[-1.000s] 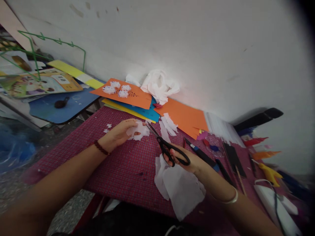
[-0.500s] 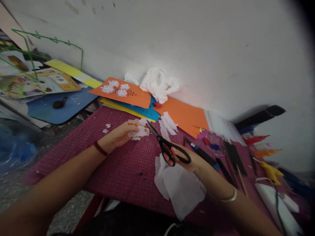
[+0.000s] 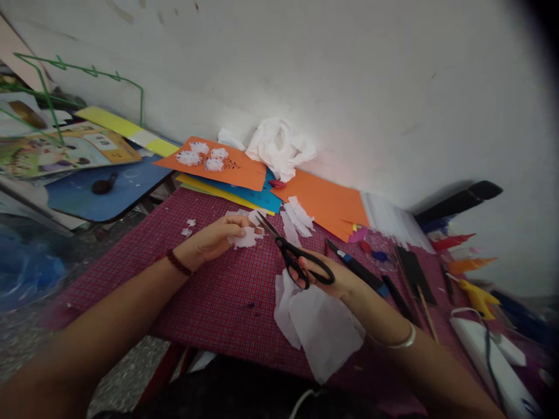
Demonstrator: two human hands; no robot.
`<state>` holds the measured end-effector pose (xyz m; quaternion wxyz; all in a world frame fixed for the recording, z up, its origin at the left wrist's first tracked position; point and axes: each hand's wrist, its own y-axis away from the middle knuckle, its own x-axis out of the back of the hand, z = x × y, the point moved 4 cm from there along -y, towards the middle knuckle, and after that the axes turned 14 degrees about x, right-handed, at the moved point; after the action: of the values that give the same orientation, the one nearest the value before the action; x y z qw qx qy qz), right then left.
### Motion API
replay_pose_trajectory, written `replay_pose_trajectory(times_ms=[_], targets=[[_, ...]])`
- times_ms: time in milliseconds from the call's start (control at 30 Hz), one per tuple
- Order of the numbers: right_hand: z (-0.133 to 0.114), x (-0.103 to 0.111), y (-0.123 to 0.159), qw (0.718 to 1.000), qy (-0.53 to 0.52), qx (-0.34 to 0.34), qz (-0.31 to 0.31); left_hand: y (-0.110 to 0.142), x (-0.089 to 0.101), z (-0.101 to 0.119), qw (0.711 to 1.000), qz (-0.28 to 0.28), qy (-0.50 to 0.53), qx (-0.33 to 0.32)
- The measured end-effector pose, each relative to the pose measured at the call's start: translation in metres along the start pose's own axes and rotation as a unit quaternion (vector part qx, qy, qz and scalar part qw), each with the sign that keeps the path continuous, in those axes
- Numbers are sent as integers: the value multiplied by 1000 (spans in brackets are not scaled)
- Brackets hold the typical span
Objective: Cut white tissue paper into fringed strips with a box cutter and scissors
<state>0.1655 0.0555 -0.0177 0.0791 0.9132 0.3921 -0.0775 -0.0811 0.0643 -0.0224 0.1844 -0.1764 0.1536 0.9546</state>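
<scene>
My left hand (image 3: 216, 237) pinches a small piece of white tissue paper (image 3: 245, 235) just above the red checked tablecloth (image 3: 209, 291). My right hand (image 3: 334, 278) has its fingers through the handles of black scissors (image 3: 292, 251). The blade tips point up-left and meet the edge of the tissue piece. Larger sheets of white tissue (image 3: 321, 329) lie under my right wrist, and white strips (image 3: 298, 216) lie beyond the blades.
Orange card with white paper flowers (image 3: 213, 162) lies at the back over blue and yellow sheets, next to crumpled white tissue (image 3: 279, 145) by the wall. Pens, sticks and coloured bits (image 3: 393, 273) crowd the right. A blue low table with books (image 3: 87, 174) stands left.
The tissue piece in my left hand has got smaller as the scissors work at its edge. Both hands stay in nearly the same place.
</scene>
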Motion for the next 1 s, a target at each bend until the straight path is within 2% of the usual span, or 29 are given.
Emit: replay_pose_trajectory(times_ms=[100,267,367,467,667,1000], targets=[[-3,1,-1,1000,-5,8,21,1,-3,2,1000,2,15,-9],[-9,6,7,999,21,28,40,1,5,5,988,147,27,-37],[-8,9,16,998,61,25,19,-1,10,4,982,185,39,-24],[-6,7,19,997,82,6,-12,-4,10,1,982,189,20,-4],[-9,-3,9,996,82,-12,-18,-7,4,-5,986,153,-57,25],[-5,2,-8,973,222,41,-38,-10,5,-11,987,157,-15,33]])
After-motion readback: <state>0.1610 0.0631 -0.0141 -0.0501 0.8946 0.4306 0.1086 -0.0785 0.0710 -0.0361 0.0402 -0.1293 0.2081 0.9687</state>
